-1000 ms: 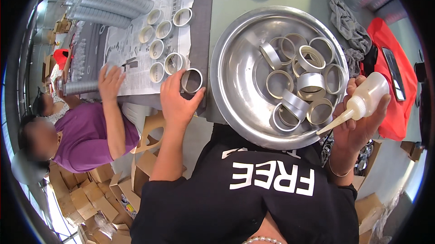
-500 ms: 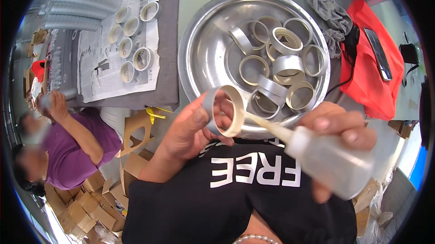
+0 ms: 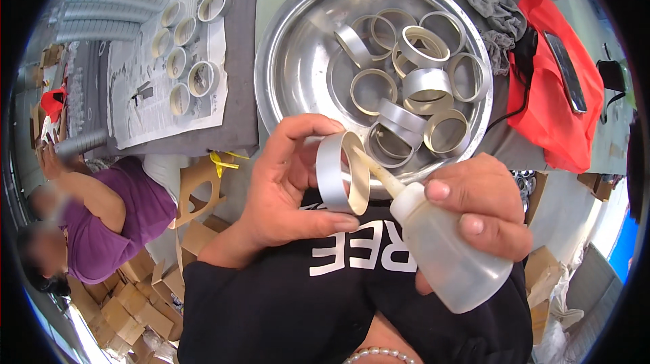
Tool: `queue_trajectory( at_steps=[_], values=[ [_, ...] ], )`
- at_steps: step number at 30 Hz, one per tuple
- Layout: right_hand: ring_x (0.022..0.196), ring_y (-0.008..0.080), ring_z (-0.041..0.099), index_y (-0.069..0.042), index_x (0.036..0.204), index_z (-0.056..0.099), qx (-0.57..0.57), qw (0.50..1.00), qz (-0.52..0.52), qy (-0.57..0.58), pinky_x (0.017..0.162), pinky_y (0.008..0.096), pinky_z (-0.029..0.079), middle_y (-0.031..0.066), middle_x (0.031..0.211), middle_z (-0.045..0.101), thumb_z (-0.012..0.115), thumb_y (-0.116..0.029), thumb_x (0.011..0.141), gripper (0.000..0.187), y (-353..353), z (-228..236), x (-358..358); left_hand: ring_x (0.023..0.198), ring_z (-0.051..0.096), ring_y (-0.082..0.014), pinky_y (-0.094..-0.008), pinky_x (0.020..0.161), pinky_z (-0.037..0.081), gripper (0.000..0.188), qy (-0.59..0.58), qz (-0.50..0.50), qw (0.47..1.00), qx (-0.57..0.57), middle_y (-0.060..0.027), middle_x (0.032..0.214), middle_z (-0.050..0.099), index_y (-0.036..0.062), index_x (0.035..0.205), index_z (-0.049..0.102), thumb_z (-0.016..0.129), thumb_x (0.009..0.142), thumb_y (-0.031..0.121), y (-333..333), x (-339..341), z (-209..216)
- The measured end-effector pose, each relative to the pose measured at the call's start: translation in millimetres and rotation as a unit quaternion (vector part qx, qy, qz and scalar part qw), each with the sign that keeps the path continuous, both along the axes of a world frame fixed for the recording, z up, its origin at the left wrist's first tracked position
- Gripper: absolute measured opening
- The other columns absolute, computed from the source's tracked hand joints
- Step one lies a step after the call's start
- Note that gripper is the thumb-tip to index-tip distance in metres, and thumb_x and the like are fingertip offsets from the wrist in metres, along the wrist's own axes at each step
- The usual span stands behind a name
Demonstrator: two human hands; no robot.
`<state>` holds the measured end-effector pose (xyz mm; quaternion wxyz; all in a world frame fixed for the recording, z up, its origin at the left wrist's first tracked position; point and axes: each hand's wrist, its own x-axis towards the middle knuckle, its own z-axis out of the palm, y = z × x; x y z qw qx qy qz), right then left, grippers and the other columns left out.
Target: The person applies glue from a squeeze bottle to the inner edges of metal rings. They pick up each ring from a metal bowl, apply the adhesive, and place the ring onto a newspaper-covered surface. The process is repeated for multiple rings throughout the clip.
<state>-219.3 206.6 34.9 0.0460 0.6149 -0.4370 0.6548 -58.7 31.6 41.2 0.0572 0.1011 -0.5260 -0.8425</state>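
Note:
Between the thumb and fingers of my left hand [image 3: 281, 185] is a silver ring [image 3: 332, 173] with a cream inner wall, tilted so its opening faces right. My right hand [image 3: 484, 205] grips a translucent squeeze bottle [image 3: 464, 262] with a long, narrow nozzle [image 3: 374, 171]. The nozzle's tip reaches the ring's opening, at or very near its inner wall; whether they touch I cannot tell. Just beyond my hands, a round metal basin [image 3: 288, 70] holds several similar rings [image 3: 374, 92], some leaning on one another.
Newspaper [image 3: 139, 117] with several rings [image 3: 203, 78] lies on a grey-covered table at left, near stacked silver rings [image 3: 112, 5]. A red bag [image 3: 542, 114] bears a phone [image 3: 565, 73] at right, beside a grey cloth [image 3: 484, 5]. Another person in purple [image 3: 122, 218] works at left, above cardboard boxes [image 3: 128, 313].
My left hand has turned the ring, showing more of its silver outside. The bottle has moved left and tipped more upright, its nozzle now further into the ring's opening.

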Motion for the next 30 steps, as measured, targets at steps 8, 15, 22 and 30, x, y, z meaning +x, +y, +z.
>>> queue_trajectory(
  at_steps=[8, 15, 22, 30],
  values=[
    [0.087, 0.029, 0.064, 0.006, 0.132, 0.042, 0.148, 0.985, 0.053, -0.066, 0.064, 0.0328, 0.054, 0.0238, 0.109, 0.06, 0.08, -0.052, 0.074, 0.09, 22.5, 10.8, -9.8, 0.108, 0.061, -0.0306, -0.0399, 0.086, 0.055, 0.047, 0.22, 0.102, 0.89, -0.385, -0.0171, 0.118, 0.055, 0.0005, 0.113, 0.058, 0.078, 0.07, 0.001, -2.3, -7.2, -17.0],
    [0.084, 0.0261, 0.063, 0.008, 0.121, 0.043, 0.202, 0.897, -0.014, -0.393, 0.067, 0.0342, 0.057, 0.014, 0.096, 0.056, 0.065, -0.056, 0.086, 0.075, 12.9, 7.3, -2.6, 0.1, 0.063, -0.0351, -0.0406, 0.083, 0.056, 0.033, 0.313, 0.133, 0.793, -0.506, -0.0167, 0.111, 0.059, 0.002, 0.101, 0.064, 0.074, 0.07, -0.004, -3.9, -17.3, -21.3],
    [0.047, 0.0045, 0.05, 0.005, 0.126, 0.044, 0.083, 0.679, 0.092, -0.724, 0.04, 0.018, 0.041, 0.018, 0.103, 0.061, 0.044, -0.054, 0.099, 0.065, 5.0, -13.5, -25.9, 0.103, 0.058, -0.0222, -0.033, 0.083, 0.053, 0.063, 0.094, 0.215, 0.889, -0.393, -0.011, 0.115, 0.054, 0.0023, 0.121, 0.053, 0.082, 0.066, 0.011, -20.6, 8.7, -15.3],
    [0.049, 0.0055, 0.05, 0.006, 0.117, 0.04, 0.025, 0.725, 0.102, -0.681, 0.041, 0.0179, 0.043, 0.0176, 0.1, 0.055, 0.045, -0.051, 0.1, 0.06, 13.7, -18.5, -37.2, 0.085, 0.055, -0.0133, -0.0279, 0.065, 0.05, 0.058, -0.285, 0.276, 0.646, -0.652, -0.0074, 0.112, 0.053, 0.0052, 0.126, 0.057, 0.08, 0.073, 0.015, -116.9, 44.0, -56.2]
  ],
)
